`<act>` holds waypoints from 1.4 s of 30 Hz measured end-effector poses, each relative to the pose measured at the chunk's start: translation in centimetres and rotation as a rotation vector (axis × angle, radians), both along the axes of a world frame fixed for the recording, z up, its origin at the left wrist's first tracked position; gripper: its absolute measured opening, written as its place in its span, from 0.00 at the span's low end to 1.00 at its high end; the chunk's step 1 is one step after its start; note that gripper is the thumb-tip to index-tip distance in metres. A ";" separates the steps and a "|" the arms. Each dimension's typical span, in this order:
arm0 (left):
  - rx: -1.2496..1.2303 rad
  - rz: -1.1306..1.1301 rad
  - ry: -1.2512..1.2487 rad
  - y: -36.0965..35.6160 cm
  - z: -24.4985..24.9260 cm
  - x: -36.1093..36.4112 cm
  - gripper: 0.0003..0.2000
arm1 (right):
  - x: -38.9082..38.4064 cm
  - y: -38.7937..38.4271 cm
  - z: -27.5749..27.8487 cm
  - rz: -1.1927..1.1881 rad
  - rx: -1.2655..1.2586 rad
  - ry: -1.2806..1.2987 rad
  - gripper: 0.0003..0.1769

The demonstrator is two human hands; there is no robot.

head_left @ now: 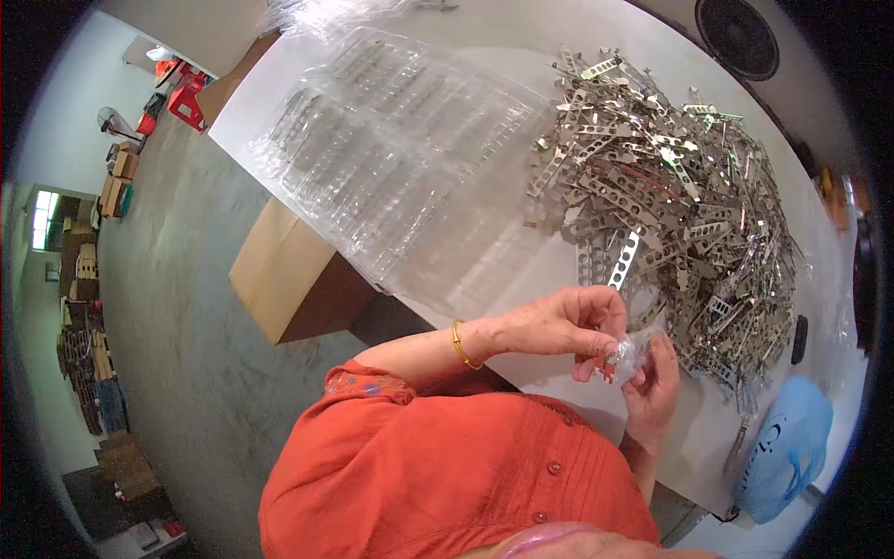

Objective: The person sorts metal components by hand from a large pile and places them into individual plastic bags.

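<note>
— Grip on what, when you looked in?
— Both hands were closed on one thing. I saw the left hand (563, 321), the one with the gold bangle (459, 345), pinching the top of a small clear pouch (631, 352). The right hand (656, 391) cupped it from below with its fingers curled. The pouch was held in the air over the near edge of the desk (698, 438), just beside the pile of perforated metal strips (670, 186).
— How would it handle?
— Light and limp, I judged: thin film, slippery, easy to crumple. I would take it by the mouth edge, not the belly. The strips looked stiff, with corners that could snag it.
— What couldn't you make out?
— The clear trays (400, 158) on the left blurred into glare, so I couldn't tell whether they were filled. Of the pouch's contents I saw only a glint of metal and a red speck. The print on the blue bag (787, 447) was too small to read.
</note>
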State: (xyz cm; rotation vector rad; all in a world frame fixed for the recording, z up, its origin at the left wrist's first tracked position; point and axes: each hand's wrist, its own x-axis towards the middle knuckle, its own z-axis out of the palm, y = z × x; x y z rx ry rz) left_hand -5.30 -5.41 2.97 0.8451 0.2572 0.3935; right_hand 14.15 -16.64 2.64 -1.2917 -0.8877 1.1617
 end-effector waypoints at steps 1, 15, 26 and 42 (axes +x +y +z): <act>0.022 0.020 0.004 0.0 -0.1 0.0 0.09 | 0.1 0.0 0.0 -0.026 -0.060 0.170 0.07; 0.052 0.093 0.118 0.0 -0.7 -0.2 0.10 | 0.9 0.9 -0.5 -0.170 -0.248 0.669 0.10; 0.126 0.124 0.125 -0.3 -0.8 0.0 0.08 | 0.0 1.1 0.3 -0.134 -0.234 0.585 0.12; 0.073 -0.054 0.163 -0.1 -0.8 -0.4 0.17 | 0.2 0.7 -0.3 -0.028 -0.225 0.620 0.12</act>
